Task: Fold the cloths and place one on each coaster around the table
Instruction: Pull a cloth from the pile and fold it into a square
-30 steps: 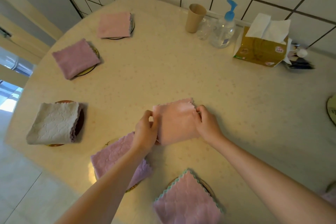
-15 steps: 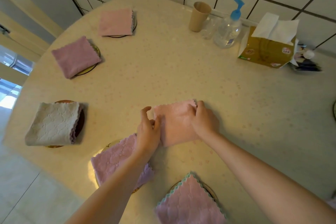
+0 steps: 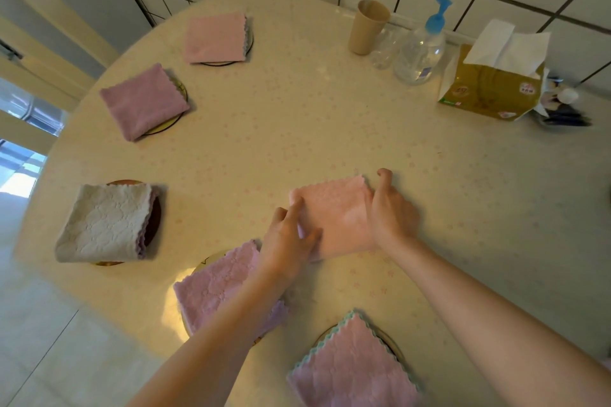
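Note:
A folded salmon-pink cloth (image 3: 334, 215) lies flat near the middle of the round cream table (image 3: 297, 116). My left hand (image 3: 287, 238) presses its left edge with straight fingers. My right hand (image 3: 390, 211) holds its right edge, with the fingers curled by the far right corner. Folded cloths lie on coasters along the table's left and near rim: a pink cloth (image 3: 215, 38), a purple cloth (image 3: 143, 101), a grey-white cloth (image 3: 102, 223), a lilac cloth (image 3: 221, 287) partly under my left forearm, and a green-trimmed pink cloth (image 3: 353, 370).
By the tiled wall at the back stand a beige cup (image 3: 368, 26), a clear glass (image 3: 383, 49), a pump bottle with a blue top (image 3: 420, 49) and a yellow tissue box (image 3: 492, 89). The table edge curves along the left, with floor below.
The cloth has gone from held up between both hands to lying flat. My right hand slid from on top of it to its right edge; my left fingers spread onto its left edge.

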The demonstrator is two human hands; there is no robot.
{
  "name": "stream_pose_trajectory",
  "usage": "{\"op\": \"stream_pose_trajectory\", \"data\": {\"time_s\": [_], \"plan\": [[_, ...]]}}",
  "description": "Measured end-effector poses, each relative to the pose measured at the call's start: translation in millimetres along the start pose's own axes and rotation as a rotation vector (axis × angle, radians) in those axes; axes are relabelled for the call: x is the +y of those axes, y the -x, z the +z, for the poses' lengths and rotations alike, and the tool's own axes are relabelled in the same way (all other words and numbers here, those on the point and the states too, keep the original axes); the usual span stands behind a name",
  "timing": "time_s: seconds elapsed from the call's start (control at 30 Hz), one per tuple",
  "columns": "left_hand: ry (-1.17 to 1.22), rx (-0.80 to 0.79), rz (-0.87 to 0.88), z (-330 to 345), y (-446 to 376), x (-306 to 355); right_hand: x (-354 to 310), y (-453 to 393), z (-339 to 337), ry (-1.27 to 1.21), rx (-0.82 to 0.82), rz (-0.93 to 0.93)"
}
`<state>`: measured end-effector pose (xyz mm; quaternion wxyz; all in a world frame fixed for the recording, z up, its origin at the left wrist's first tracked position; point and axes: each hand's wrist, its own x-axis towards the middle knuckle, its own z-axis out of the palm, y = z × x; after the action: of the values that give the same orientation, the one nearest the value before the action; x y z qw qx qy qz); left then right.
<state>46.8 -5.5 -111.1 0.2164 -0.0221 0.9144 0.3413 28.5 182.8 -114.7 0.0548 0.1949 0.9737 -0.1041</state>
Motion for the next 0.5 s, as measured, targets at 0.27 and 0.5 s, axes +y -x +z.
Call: {"op": "stream_pose_trajectory", "data": {"time_s": [0.27,0.5], "plan": [[-0.756,0.131,0.48,-7.9,-2.8,-25.0,15.3,44.2,10.9,0.129,0.1,-0.525],[-0.745,-0.108,0.233,-18.0,-3.6,-24.5,30.4,64.0,12.9,0.168,0.012,-0.261]]}}
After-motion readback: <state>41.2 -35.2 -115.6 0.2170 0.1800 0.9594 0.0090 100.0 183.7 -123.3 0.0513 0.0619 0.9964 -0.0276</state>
